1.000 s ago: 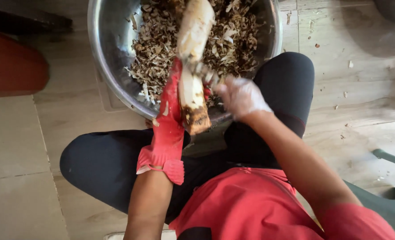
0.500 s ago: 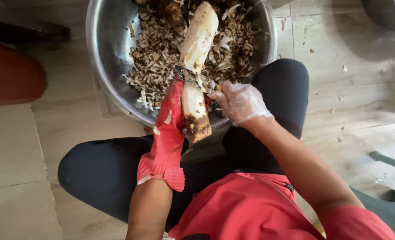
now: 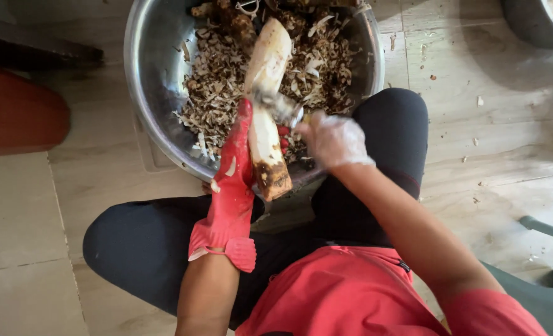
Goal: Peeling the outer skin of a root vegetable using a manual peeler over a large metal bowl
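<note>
Pale stone tiles (image 3: pixel 21 218) cover the floor here, dotted with stray scraps near the top right, and the person sits low on it with dark-trousered knees spread around a big steel bowl (image 3: pixel 149 93). The bowl rests on the floor between the knees, its near rim just over the lap, and it is heaped with brown and white peelings (image 3: pixel 211 99) that lie thickest toward its far side. A rust-red rounded container (image 3: pixel 15 115) stands at the left edge of the floor, a dark pot (image 3: pixel 525 22) sits in the top right corner, and something green (image 3: pixel 547 230) pokes in at the right.

A long pale root (image 3: pixel 265 106), already stripped white along most of its length, slants over the bowl with its dark, unpeeled butt end hanging past the near rim. The left hand (image 3: pixel 236 168), in a red rubber glove, is closed round the root's lower part and props it up. The right hand (image 3: pixel 334 138), in a thin clear glove, is clenched on a small peeler (image 3: pixel 276 106) whose blade lies across the root's middle; it blurs, so I can't make out its exact shape.

To my eye this is mid-peel, with most skin gone. The brown butt looks left to do, which would call for shifting the left grip up the root and turning it
</note>
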